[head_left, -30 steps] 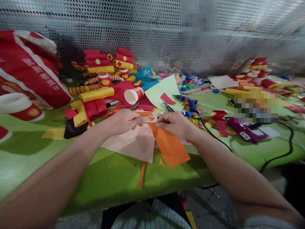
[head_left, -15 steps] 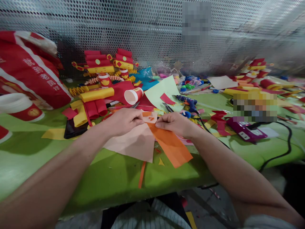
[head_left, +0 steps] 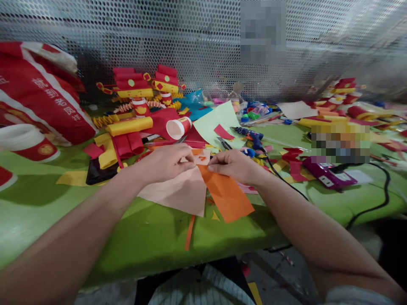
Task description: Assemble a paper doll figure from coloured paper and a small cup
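Observation:
My right hand [head_left: 227, 164] pinches the upper end of an orange paper strip [head_left: 229, 195], whose wide lower end slants down to the right. My left hand [head_left: 173, 161] is curled with thumb and finger close together, above the pale pink paper [head_left: 179, 190]; anything between its fingertips is too small to make out. A small pale piece with orange bits [head_left: 202, 158] lies between the hands. Scissors [head_left: 224, 144] point up behind my right hand. A thin orange strip [head_left: 190, 233] and a yellow scrap [head_left: 215, 215] lie near the front edge.
Red and yellow paper figures [head_left: 132, 87] stand at the back left, near a red bag [head_left: 41, 93] and a paper cup [head_left: 30, 143]. A blue glue gun [head_left: 249, 134] rests behind my right hand, its black cord running right. A purple box [head_left: 329, 173] lies at the right.
The orange strip's lower end has shifted slightly left. My left hand's fingers have changed shape, with a small gap now showing between thumb and finger.

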Available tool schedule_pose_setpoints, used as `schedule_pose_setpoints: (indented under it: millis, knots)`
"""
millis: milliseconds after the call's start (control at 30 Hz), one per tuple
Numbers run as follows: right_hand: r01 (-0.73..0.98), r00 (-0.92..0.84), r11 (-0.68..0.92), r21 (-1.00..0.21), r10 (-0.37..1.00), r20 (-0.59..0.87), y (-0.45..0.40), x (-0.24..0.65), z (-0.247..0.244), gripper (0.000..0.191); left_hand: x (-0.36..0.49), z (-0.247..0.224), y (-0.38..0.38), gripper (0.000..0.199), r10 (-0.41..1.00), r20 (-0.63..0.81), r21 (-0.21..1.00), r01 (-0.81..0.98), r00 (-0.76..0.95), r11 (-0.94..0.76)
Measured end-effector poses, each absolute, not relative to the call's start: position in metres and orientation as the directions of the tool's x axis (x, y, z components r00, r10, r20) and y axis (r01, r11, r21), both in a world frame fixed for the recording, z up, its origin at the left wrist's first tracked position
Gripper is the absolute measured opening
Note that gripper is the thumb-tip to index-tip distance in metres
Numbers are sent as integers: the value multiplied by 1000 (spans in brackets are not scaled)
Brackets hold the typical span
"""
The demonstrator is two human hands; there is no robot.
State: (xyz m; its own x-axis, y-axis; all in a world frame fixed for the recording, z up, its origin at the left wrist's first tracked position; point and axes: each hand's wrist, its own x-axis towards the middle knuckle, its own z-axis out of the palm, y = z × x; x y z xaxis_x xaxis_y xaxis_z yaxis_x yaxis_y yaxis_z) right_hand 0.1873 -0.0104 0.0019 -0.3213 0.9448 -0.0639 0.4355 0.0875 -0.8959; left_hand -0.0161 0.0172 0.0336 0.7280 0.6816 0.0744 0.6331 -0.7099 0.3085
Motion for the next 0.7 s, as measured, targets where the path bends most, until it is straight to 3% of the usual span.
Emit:
schedule_pose_setpoints:
  millis: [100,200,333,500,700]
  knots:
    - [460,-339,144,-876,940,-24,-13,184,3,14,-16,32,18,34,673,-94,325,661,734,-676]
    - [463,-355,135,-876,934,-43,-15,182,4,14,-17,30,19,30,652,-150,322,660,743,-678]
    - [434,-380,78,-898,919,-104,-14,183,5,15,-18,28,21,26,637,-82,272,632,767,-726]
    - [395,-389,-56,-917,894,-222,-12,186,4,17,-17,27,21,23,632,50,107,625,773,-773]
    - [368,-416,-107,-924,869,-266,-12,186,7,18,-17,25,20,17,581,205,-37,599,788,-800]
